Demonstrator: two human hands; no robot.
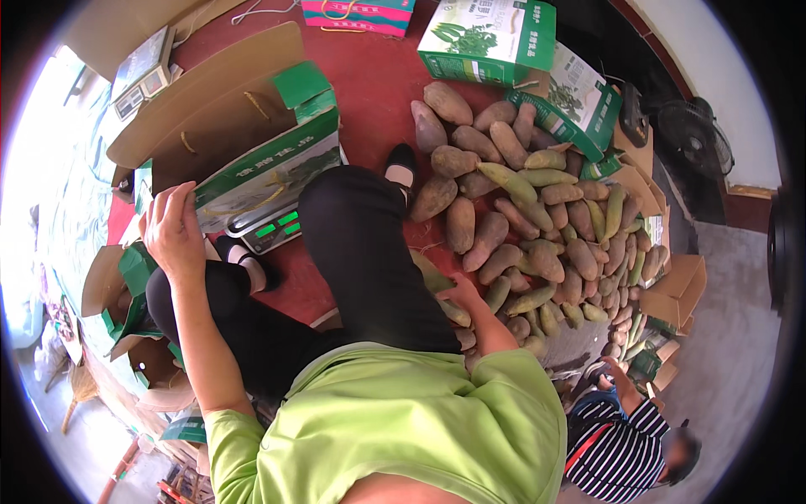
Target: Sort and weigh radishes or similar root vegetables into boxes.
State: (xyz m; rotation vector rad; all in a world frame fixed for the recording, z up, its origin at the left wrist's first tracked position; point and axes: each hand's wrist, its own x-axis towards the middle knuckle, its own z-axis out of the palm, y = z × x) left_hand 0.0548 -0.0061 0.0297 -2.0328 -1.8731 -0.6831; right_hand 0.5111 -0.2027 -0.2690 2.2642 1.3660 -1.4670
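My left hand [174, 227] is closed over the near edge of an open green and white cardboard box [273, 181]. The box stands on a digital scale [267, 233] with lit green displays, and its tall brown flap is raised. Beside my right thigh, my right hand [463, 296] is closed on the end of a green gourd [431, 272], partly hidden behind my leg. Another greenish gourd [454, 312] lies just below that hand. To the right spreads a large pile of long brown and green gourds [508, 181].
Printed boxes [483, 38] stand beyond the pile, near a black fan [693, 139]. More opened boxes [117, 286] are at my left. A person in a striped shirt [617, 449] crouches at lower right. A second device with a display [141, 71] sits at upper left.
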